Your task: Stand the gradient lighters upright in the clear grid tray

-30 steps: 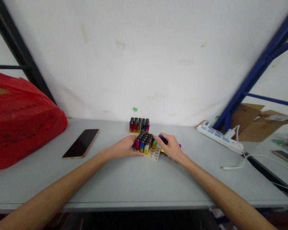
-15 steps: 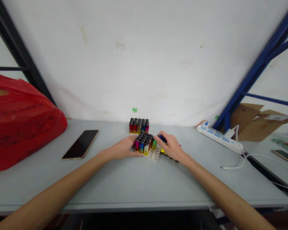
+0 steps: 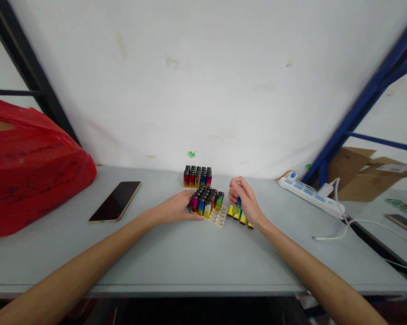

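Note:
Upright lighters (image 3: 201,206) with black tops and shiny, many-coloured bodies fill the left part of a pale tray (image 3: 220,218); several round holes show at its right. My left hand (image 3: 176,206) grips the tray's left side, thumb along the front and fingers behind. To the right of the tray, raised a little over the table, my right hand (image 3: 245,201) is closed around a blue-and-yellow lighter (image 3: 237,206), partly hidden by the fingers. Beneath that hand several yellow-bodied lighters (image 3: 236,215) lie in a slanting row on the table.
A second block of upright lighters (image 3: 197,177) stands behind, near the wall. On the left are a phone (image 3: 115,201) and a red plastic bag (image 3: 37,176). A white power strip (image 3: 310,196), a white cable (image 3: 328,238) and cardboard boxes (image 3: 362,174) are at the right.
My right hand has moved right and up from the tray's edge, and its fingers are now curled around a lighter. The lying lighters show more. My left hand keeps its place at the tray.

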The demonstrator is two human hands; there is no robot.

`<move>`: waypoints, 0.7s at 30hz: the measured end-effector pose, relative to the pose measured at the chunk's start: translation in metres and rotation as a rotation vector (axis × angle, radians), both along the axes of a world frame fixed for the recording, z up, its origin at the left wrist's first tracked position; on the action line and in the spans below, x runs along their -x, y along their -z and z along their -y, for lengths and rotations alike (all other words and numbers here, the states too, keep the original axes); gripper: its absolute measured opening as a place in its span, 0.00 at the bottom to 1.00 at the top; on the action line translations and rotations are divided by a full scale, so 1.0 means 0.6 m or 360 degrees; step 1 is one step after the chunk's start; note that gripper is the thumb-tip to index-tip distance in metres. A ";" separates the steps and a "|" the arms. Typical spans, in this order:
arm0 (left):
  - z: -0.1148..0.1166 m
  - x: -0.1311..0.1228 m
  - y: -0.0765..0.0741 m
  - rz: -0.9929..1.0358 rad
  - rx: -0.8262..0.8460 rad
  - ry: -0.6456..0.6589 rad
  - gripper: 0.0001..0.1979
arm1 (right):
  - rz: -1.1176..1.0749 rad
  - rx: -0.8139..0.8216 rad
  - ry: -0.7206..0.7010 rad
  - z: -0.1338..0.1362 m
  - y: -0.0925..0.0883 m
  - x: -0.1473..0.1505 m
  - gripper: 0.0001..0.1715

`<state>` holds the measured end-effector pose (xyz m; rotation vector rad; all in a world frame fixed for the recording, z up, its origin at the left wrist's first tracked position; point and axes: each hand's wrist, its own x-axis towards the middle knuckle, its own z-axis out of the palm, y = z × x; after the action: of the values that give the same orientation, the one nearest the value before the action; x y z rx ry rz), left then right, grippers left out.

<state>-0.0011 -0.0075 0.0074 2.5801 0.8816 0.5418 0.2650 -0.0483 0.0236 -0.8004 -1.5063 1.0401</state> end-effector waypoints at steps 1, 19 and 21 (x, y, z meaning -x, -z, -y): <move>0.000 0.000 0.000 0.0009 -0.0003 0.0005 0.34 | -0.0189 0.0031 -0.0036 0.001 0.000 0.006 0.23; 0.000 0.000 0.003 0.0090 -0.0018 0.0042 0.38 | -0.0071 -0.0336 0.0323 0.013 0.041 0.080 0.22; -0.002 0.001 0.005 0.0091 -0.0029 0.0059 0.36 | -0.0018 -0.0338 0.0319 0.011 0.046 0.082 0.23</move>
<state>-0.0015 -0.0062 0.0045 2.5783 0.8122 0.6129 0.2155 -0.0548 -0.0038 -0.7753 -1.4654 0.7218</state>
